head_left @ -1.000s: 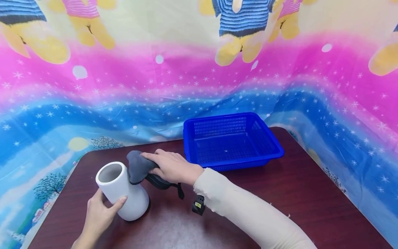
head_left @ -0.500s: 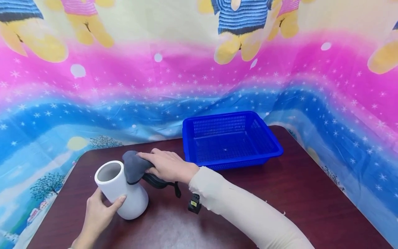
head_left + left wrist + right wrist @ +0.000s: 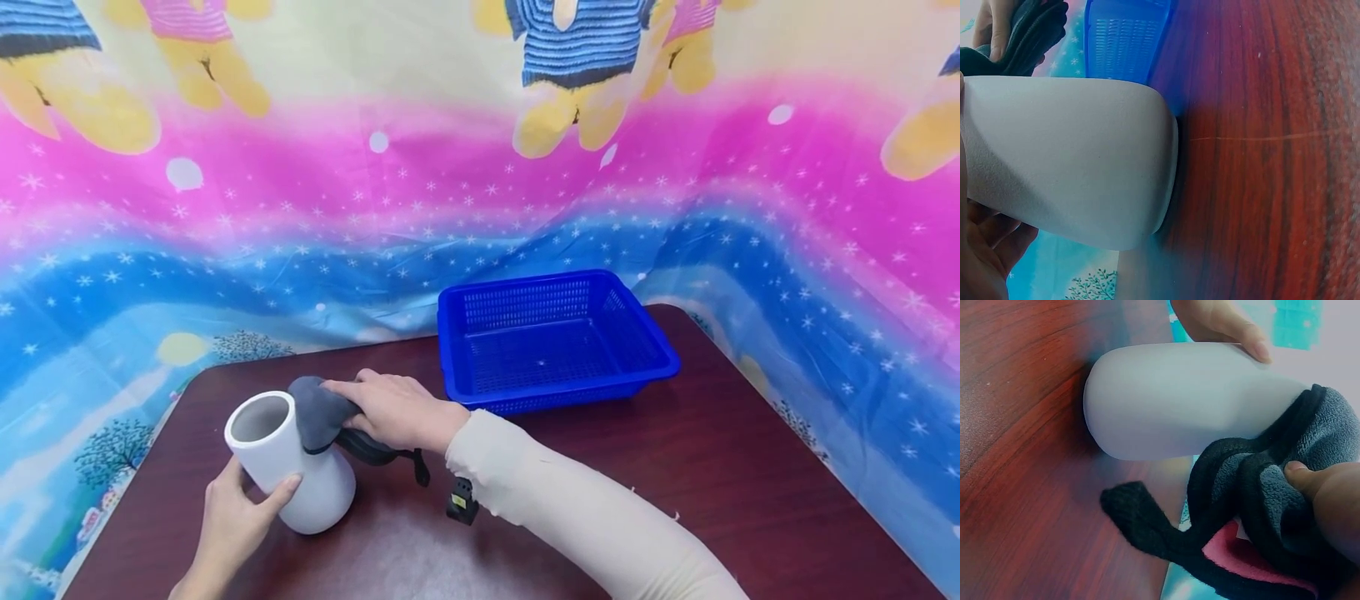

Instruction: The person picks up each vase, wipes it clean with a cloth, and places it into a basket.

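Note:
A white vase (image 3: 307, 483) with a wide round mouth stands on the table in the head view. My left hand (image 3: 236, 517) grips it from the left side, thumb toward me and fingers around the far side. A folded grey cloth (image 3: 318, 412) with black edging lies against the right side of the vase's neck, just below the rim. My right hand (image 3: 401, 408) holds this cloth, thumb and fingers pinching its folds. In the right wrist view a black loop (image 3: 1135, 512) hangs from the cloth, and a pink patch (image 3: 1241, 556) shows inside the folds.
An empty blue plastic basket (image 3: 555, 342) stands behind and right of my right hand. The dark red-brown table (image 3: 675, 483) ends at a printed curtain (image 3: 360, 208) at the back and sides. A small black device (image 3: 461, 502) hangs under my right wrist.
My right hand has slid the cloth slightly left across the vase's neck, then a little lower. The left hand keeps its grip, and the vase stays in place.

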`<state>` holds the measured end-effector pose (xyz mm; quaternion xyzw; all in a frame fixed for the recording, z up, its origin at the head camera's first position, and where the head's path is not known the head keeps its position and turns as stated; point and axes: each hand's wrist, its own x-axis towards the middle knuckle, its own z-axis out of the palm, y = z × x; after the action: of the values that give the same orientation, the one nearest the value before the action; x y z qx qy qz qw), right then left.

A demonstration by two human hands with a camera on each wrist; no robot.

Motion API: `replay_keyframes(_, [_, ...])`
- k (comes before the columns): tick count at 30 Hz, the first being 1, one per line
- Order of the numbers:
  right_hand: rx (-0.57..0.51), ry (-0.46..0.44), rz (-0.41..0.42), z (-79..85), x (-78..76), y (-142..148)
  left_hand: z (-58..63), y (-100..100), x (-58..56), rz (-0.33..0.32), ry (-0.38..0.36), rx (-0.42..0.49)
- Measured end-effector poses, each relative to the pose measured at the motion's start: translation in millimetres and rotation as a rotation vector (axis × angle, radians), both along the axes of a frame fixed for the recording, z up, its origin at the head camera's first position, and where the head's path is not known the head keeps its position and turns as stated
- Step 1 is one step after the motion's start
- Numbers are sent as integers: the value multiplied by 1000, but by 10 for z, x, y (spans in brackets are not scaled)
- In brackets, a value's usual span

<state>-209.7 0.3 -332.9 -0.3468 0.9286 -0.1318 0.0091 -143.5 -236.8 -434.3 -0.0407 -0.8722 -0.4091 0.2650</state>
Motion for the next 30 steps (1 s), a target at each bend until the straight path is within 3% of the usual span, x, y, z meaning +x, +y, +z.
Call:
replay_keyframes(22, [-4,9,5,-94,19,-26,4,-4,14,-2,-14,-3])
replay_keyframes(30, [-16,-13,8,-140,4,-14,-15,-5,-9,-5,16,-1])
